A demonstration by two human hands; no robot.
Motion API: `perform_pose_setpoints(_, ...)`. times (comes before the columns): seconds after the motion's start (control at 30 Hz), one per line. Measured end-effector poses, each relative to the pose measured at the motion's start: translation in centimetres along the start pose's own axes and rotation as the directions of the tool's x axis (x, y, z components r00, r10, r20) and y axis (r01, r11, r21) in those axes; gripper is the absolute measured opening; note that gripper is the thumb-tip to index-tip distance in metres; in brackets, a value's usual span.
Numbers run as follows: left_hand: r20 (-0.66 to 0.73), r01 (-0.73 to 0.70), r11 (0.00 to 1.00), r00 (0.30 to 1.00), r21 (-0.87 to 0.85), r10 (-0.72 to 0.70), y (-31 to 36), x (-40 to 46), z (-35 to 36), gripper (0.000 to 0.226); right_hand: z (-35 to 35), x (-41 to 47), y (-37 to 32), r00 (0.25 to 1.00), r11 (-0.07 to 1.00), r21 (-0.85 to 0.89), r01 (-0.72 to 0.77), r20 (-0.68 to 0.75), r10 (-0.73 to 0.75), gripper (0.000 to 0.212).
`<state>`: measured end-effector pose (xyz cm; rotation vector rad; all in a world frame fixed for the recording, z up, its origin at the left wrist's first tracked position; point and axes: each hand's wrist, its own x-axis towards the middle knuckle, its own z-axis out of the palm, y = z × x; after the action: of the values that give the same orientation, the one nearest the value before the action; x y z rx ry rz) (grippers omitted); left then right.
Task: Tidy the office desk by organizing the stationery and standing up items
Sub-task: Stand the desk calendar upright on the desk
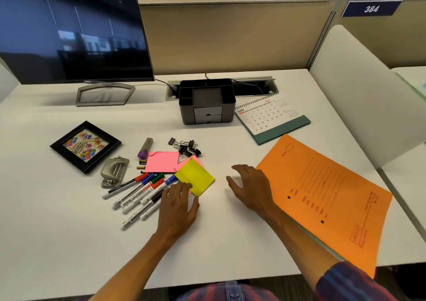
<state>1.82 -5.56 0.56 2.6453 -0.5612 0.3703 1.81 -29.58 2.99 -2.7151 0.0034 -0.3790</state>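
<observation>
While markers (pixel 138 194) lie loose, organizer (pixel 207 102) stands.

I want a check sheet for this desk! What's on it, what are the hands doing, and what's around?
Surface: white desk, lit evenly.
Job's things: markers heaped; pink sticky notes and yellow sticky notes; binder clips; hole punch; photo frame and calendar lying flat; black organizer with nothing visible inside.
Clutter: orange file folder.
Hands: left hand touches the yellow notes; right hand open.
Cables: one cable into the desk's cable tray.
Surroundings: monitor, partition, sign 384.
</observation>
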Motion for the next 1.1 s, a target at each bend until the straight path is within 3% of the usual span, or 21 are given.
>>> perform_pose_setpoints(0.27, -0.011, -0.04, 0.998, 0.999, -0.046, 0.04, 2.5, 4.0, 1.3, 0.032, -2.3, 2.5, 3.3, 0.991, 0.992, 0.027, -0.127, 0.034, 0.126, 0.038)
perform_pose_setpoints(0.77, 0.231, -0.015, 0.977, 0.971, -0.21, 0.064, 7.6, 11.9, 5.3, 0.05, -6.0, 7.2, 13.1, 0.905, 0.934, -0.076, -0.35, 0.23, 0.358, 0.058)
perform_pose_setpoints(1.1, 0.333, 0.152, 0.962, 0.94, -0.226, -0.071, 11.5, 17.1, 8.5, 0.051, -7.6, 11.2, 18.6, 0.901, 0.907, 0.032, -0.421, 0.126, 0.414, 0.059)
